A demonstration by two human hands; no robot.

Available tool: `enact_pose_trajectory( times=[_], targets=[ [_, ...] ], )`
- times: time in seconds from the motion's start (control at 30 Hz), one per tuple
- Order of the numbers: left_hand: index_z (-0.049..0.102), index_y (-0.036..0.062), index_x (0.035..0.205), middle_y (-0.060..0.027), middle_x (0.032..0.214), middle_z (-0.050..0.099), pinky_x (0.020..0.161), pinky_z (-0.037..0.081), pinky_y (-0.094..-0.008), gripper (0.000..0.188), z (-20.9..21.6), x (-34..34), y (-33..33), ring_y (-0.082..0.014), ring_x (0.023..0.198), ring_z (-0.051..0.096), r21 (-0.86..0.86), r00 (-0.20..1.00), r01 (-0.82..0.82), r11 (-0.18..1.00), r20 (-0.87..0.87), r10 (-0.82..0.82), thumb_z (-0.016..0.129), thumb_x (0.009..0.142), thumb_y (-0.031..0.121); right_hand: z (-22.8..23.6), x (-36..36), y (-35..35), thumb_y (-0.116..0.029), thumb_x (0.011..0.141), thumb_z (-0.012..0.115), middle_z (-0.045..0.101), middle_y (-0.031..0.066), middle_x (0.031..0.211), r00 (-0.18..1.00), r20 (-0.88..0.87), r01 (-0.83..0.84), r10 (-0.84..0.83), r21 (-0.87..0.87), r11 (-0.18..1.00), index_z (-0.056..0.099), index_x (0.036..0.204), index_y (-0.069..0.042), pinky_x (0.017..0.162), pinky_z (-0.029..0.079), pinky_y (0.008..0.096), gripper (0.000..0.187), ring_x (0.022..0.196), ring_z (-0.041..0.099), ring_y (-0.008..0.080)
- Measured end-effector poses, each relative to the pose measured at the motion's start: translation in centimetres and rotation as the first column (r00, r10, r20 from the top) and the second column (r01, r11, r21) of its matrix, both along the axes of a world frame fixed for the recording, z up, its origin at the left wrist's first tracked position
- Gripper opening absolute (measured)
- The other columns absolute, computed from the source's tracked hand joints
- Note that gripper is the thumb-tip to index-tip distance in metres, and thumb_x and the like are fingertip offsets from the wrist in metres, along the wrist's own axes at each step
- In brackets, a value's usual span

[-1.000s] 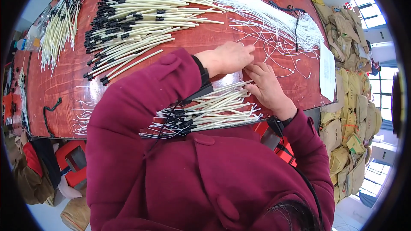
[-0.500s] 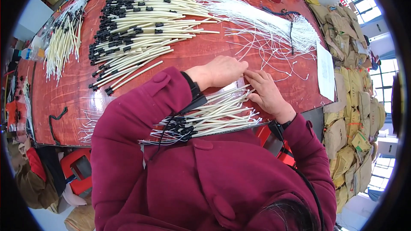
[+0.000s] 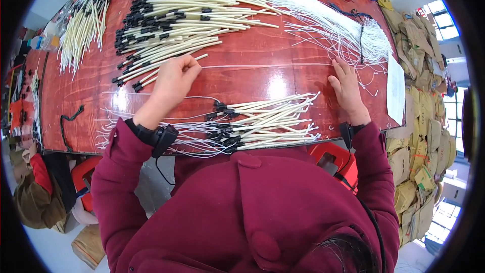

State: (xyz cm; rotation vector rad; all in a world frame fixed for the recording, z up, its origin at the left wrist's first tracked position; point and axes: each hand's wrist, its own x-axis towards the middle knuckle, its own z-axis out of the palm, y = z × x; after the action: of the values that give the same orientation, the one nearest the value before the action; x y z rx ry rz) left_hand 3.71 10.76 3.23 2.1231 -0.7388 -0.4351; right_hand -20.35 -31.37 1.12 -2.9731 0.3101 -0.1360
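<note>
My left hand point(image 3: 174, 83) is closed in a pinch on one end of a thin white cord point(image 3: 268, 65), near the tips of the large pile of tubes. Stretched nearly straight, the cord runs across the table to the fingertips of my right hand point(image 3: 347, 88). That hand lies with fingers extended and thumb apart, beside the bundle of white cords point(image 3: 328, 15). Between my hands and the near edge lies a smaller group of cream tubes point(image 3: 273, 116) with black end pieces. White cords trail leftward from those black ends.
A large pile of cream tubes point(image 3: 187, 15) with black pieces covers the far middle of the red table point(image 3: 242, 81). Another bunch point(image 3: 83, 38) lies far left. A paper sheet point(image 3: 396, 91) sits at the right edge; stacked sacks point(image 3: 422, 136) stand beyond it.
My hands were together over the near tubes; the left has moved left, drawing the cord out, and the right has moved right with its fingers spread. The near tubes are now uncovered.
</note>
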Motion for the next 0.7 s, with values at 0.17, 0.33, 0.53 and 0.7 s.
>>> enact_pose_trajectory(
  times=[0.17, 0.33, 0.53, 0.7],
  targets=[
    [0.068, 0.0045, 0.091, -0.0132, 0.081, 0.066, 0.067, 0.052, -0.0453, 0.011, -2.5, -2.4, 1.0, -0.0367, 0.076, 0.065, 0.042, 0.887, 0.015, 0.999, 0.460, -0.032, 0.068, 0.092, 0.015, 2.8, 3.5, 6.4, -0.054, 0.100, 0.052, 0.046, 0.0165, 0.155, 0.944, 0.141, -0.308, 0.298, 0.060, 0.949, 0.049, 0.150, -0.005, 0.114, 0.035, 0.0481, 0.070, 0.134, 0.044, 0.0386],
    [0.068, 0.0054, 0.088, -0.0128, 0.084, 0.064, 0.070, 0.051, -0.0494, 0.011, -1.9, -3.6, 1.5, -0.0376, 0.080, 0.065, 0.103, 0.925, -0.030, 0.994, 0.381, -0.012, 0.067, 0.093, 0.015, 2.1, 4.8, 9.3, -0.061, 0.101, 0.044, 0.046, 0.0157, 0.156, 0.887, 0.063, -0.461, 0.456, 0.096, 0.882, 0.049, 0.151, -0.006, 0.115, 0.032, 0.0495, 0.075, 0.134, 0.044, 0.0393],
    [0.067, 0.0007, 0.094, -0.0129, 0.079, 0.065, 0.060, 0.048, -0.0371, 0.012, -1.7, -4.4, 2.8, -0.0255, 0.066, 0.063, 0.069, 0.964, -0.051, 0.996, 0.264, 0.031, 0.069, 0.093, 0.013, 2.0, 4.3, 9.2, -0.061, 0.099, 0.045, 0.045, 0.0149, 0.157, 0.880, -0.060, -0.466, 0.472, 0.091, 0.880, 0.051, 0.149, -0.005, 0.116, 0.032, 0.0488, 0.076, 0.135, 0.043, 0.0387],
    [0.069, 0.0000, 0.093, -0.0090, 0.072, 0.065, 0.055, 0.046, -0.0321, 0.013, -1.8, -3.0, 3.1, -0.0158, 0.057, 0.060, -0.096, 0.875, -0.326, 0.940, -0.406, 0.262, 0.070, 0.091, 0.013, 1.7, 4.5, 9.4, -0.056, 0.098, 0.048, 0.045, 0.0150, 0.157, 0.868, -0.035, -0.485, 0.495, 0.151, 0.861, 0.053, 0.147, -0.001, 0.117, 0.032, 0.0488, 0.073, 0.136, 0.042, 0.0381]
  ],
)
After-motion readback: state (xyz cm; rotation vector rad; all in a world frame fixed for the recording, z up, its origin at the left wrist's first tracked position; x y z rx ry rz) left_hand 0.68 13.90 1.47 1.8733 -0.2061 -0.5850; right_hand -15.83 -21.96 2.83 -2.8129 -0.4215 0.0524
